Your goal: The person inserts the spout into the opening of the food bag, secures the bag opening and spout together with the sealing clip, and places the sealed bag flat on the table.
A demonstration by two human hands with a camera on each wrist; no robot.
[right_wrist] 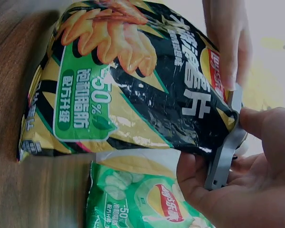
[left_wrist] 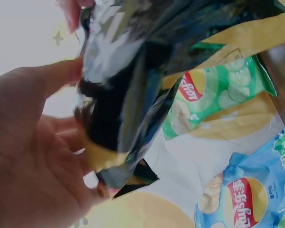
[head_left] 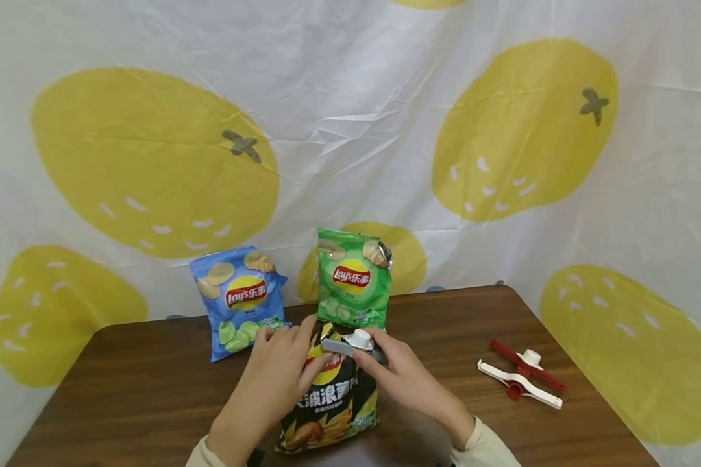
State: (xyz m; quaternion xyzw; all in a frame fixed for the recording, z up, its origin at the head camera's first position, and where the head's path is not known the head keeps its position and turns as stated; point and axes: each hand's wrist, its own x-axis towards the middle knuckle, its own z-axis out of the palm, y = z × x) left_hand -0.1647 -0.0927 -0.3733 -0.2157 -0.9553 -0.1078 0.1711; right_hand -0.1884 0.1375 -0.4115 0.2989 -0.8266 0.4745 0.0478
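A black and yellow potato chip bag (head_left: 327,405) stands upright on the table in the head view. Across its top lies a grey bag clip (right_wrist: 223,154) with a white spout cap (head_left: 359,338). My left hand (head_left: 271,370) pinches the bag's top edge from the left; the left wrist view shows thumb and fingers on either side of the dark foil. On the other side, my right hand (head_left: 409,376) grips the clip, its thumb on the grey bar and its fingers behind. The bag's folded top is partly hidden by the hands and clip.
Behind the black bag stand a blue chip bag (head_left: 242,305) and a green chip bag (head_left: 353,279). Two more clips, a red one (head_left: 505,352) and a white one (head_left: 537,390), lie on the wooden table (head_left: 444,324) at the right. A lemon-print cloth (head_left: 350,162) hangs behind.
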